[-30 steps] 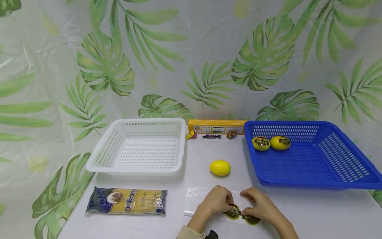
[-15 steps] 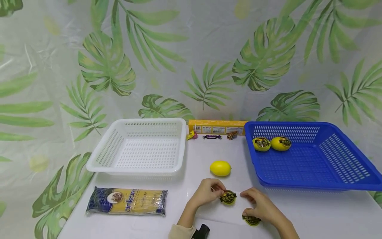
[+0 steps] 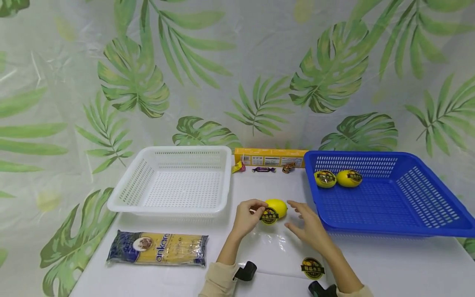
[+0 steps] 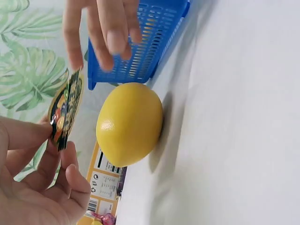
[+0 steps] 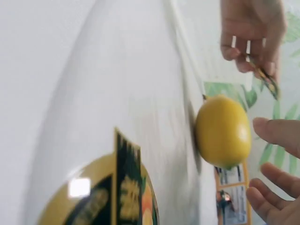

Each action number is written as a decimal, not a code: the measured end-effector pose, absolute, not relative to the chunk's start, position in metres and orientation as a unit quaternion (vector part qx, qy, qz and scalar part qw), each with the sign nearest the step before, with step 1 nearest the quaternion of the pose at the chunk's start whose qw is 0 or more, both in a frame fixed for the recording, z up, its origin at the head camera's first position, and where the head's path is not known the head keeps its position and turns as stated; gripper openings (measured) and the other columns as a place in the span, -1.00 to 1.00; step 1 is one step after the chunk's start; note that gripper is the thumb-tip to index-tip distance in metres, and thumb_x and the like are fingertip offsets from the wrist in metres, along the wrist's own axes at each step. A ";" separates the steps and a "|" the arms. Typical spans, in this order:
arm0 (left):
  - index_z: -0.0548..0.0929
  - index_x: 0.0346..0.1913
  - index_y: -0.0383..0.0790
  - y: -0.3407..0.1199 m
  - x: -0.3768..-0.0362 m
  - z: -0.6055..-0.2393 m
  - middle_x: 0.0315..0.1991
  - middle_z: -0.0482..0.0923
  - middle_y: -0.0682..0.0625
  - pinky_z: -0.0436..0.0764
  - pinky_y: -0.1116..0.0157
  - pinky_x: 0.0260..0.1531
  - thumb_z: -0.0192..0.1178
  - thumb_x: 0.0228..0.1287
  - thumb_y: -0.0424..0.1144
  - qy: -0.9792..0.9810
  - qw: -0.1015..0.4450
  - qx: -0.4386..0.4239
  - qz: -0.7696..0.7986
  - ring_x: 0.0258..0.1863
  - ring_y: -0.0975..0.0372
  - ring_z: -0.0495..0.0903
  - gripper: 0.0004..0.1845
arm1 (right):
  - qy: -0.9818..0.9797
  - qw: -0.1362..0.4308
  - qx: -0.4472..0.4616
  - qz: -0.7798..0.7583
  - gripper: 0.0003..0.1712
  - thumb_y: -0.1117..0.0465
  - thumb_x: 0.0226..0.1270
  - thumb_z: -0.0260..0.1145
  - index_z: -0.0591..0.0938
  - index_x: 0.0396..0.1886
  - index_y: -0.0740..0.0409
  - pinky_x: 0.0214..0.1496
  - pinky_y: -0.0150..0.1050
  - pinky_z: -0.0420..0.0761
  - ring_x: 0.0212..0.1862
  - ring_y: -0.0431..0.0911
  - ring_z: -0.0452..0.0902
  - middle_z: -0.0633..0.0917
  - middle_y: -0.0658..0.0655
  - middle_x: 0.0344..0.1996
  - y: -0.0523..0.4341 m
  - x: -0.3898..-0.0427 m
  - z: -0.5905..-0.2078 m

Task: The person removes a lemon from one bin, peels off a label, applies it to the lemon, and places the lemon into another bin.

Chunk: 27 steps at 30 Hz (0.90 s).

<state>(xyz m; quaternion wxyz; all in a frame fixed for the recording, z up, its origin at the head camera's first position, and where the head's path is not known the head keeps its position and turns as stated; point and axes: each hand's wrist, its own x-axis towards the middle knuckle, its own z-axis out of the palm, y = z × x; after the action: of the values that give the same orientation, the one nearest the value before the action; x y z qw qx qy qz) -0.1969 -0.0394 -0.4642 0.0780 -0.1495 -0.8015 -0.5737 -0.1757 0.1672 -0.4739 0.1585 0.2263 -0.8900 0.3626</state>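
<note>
- The round black-and-gold sticker (image 3: 269, 216) hangs pinched between my left hand's (image 3: 249, 214) thumb and fingertips, held on edge just in front of the bare lemon (image 3: 276, 207) at mid-table; the wrist view shows a small gap between the two.
- I judge the sticker feather-light, limp and tacky on its back, likely to curl or cling to skin, so the rim is the place to hold it.
- The lemon looks firm, smooth and rounded, and may roll on the white table (image 3: 389, 264); gripping its sides would steady it.
- My right hand (image 3: 308, 225) hovers just right of the lemon, fingers spread and loosely bent, holding nothing.
- Nearer me lies a clear backing sheet (image 3: 274, 251) with one more sticker (image 3: 312, 268) on it.
- The blue basket (image 3: 426, 222) to the right holds two labelled lemons (image 3: 337, 178).
- A white basket (image 3: 174, 181) sits left, a pasta packet (image 3: 157, 249) before it.
- A yellow box (image 3: 271, 157) and wrapped sweets (image 3: 263, 168) line the back.
</note>
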 end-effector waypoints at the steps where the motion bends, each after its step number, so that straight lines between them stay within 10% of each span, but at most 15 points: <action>1: 0.71 -0.31 -0.38 -0.039 -0.199 -0.464 -0.35 0.68 -0.15 0.49 0.46 -0.44 0.17 0.17 -0.49 -0.800 0.082 -0.144 -0.577 -0.41 0.23 0.57 -0.88 | -0.887 0.166 0.228 0.365 -0.23 0.41 -0.13 0.52 0.45 0.18 0.32 -0.14 0.00 0.60 -0.05 0.20 0.52 0.57 0.32 -0.01 0.164 -0.181 -0.475; 14: 0.71 -0.32 -0.42 -0.024 -0.222 -0.462 -0.35 0.69 -0.19 0.52 0.45 -0.39 0.14 0.11 -0.54 -0.794 0.091 -0.128 -0.588 -0.44 0.21 0.56 -0.85 | -0.886 0.014 0.202 0.416 -0.11 0.35 -0.19 0.56 0.39 0.23 0.36 0.11 0.14 0.42 0.05 0.24 0.47 0.52 0.42 0.06 0.148 -0.232 -0.485; 27: 0.72 -0.36 -0.41 -0.010 -0.233 -0.467 -0.50 0.66 -0.14 0.49 0.48 -0.49 0.21 0.02 -0.54 -0.813 0.089 -0.102 -0.567 -0.56 0.37 0.47 -0.88 | -0.881 0.009 0.185 0.435 -0.22 0.33 -0.28 0.61 0.52 0.07 0.35 0.12 0.10 0.43 0.02 0.18 0.50 0.62 0.31 -0.03 0.147 -0.239 -0.493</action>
<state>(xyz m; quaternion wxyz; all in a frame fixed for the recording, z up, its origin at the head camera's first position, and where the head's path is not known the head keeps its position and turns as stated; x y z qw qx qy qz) -0.2328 -0.0104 -0.4674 0.0886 -0.1016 -0.8128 -0.5668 -0.2392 0.1468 -0.4926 0.0086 0.1854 -0.8813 0.4347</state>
